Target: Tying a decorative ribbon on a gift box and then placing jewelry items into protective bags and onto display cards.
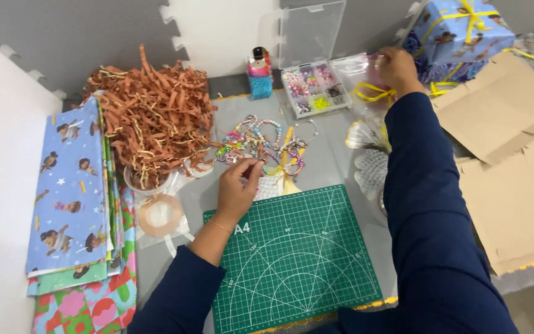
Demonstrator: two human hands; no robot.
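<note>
Grey foam floor mats [94,37] with jigsaw edges lie under a grey table [332,164] crowded with craft supplies, laid out so everything sits within arm's reach. At the left hand [237,188], the fingers [251,166] are pressed together in a pinch on a small piece at the near edge of a heap of beaded bracelets [264,143]; what exactly they pinch is too small to tell. That hand rests just above the top left corner of a green cutting mat [295,253], which lies squarely in front of the person as a working surface. The right hand [397,69] is stretched far out, its fingers curled around a clear plastic bag with yellow ribbon [369,86], held just beside a compartmented bead box [313,89] whose clear lid [311,31] stands open, so the beads are easy to get at. Behind that hand sits a gift box wrapped in blue cartoon paper [458,37] and tied with yellow ribbon. Farther left, a mound of brown shredded paper filler [152,114] spills over a clear cup [146,179], with a roll of clear tape [159,213] near it. Stacked sheets of patterned wrapping paper [72,192] lie along the left edge, and flattened brown cardboard [508,161] lies to the right, both kept to the sides of the mat.
</note>
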